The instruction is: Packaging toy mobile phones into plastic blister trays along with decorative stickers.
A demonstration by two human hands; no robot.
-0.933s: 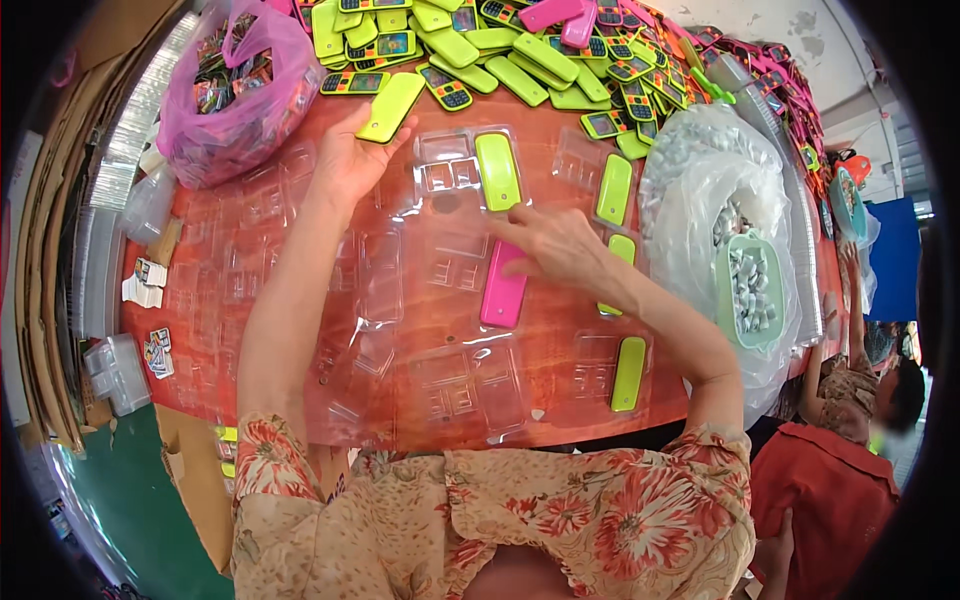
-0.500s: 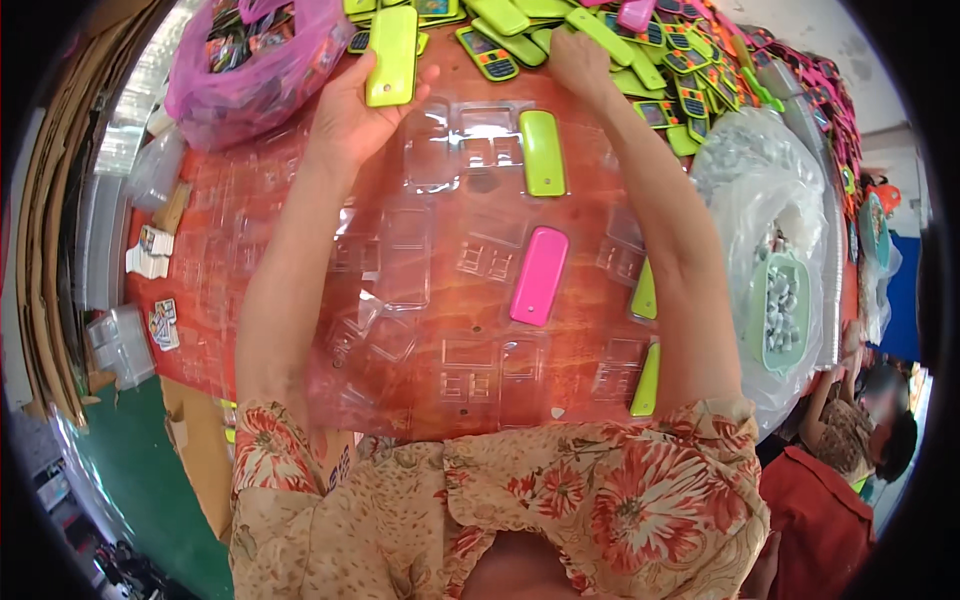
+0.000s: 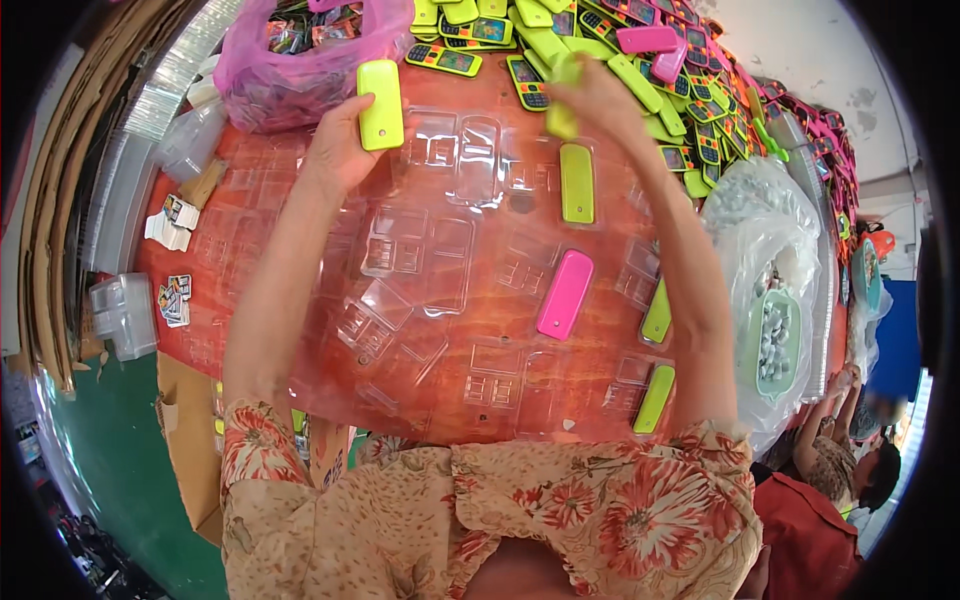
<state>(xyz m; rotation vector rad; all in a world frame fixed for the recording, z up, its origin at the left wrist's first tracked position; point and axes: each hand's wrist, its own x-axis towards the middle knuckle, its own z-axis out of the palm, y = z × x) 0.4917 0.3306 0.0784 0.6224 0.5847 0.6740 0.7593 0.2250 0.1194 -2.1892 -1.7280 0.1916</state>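
My left hand (image 3: 338, 145) is closed round a lime-green toy phone (image 3: 381, 105), its plain back facing up, above the far left of the table. Blurred by motion, my right hand (image 3: 604, 98) grips another lime-green toy phone (image 3: 563, 112) at the near edge of the heap of toy phones (image 3: 545, 42). Below it on the table, one green toy phone (image 3: 577, 183) and a pink one (image 3: 566, 293) lie in clear plastic blister trays. Two more green ones, including a green toy phone (image 3: 654, 398), rest in trays near my right forearm.
Clear blister trays (image 3: 415, 255) cover much of the red table (image 3: 430, 400). A pink plastic bag (image 3: 300, 95) stands far left, with small card stacks (image 3: 172, 228) nearer. At right, a pale green basket (image 3: 775, 345) of small silvery pieces sits on clear plastic. Another person (image 3: 830, 460) is at lower right.
My right hand has drawn a green toy phone from the heap toward me. My left hand still holds its toy phone, now slightly nearer. The whole view has shifted a little.
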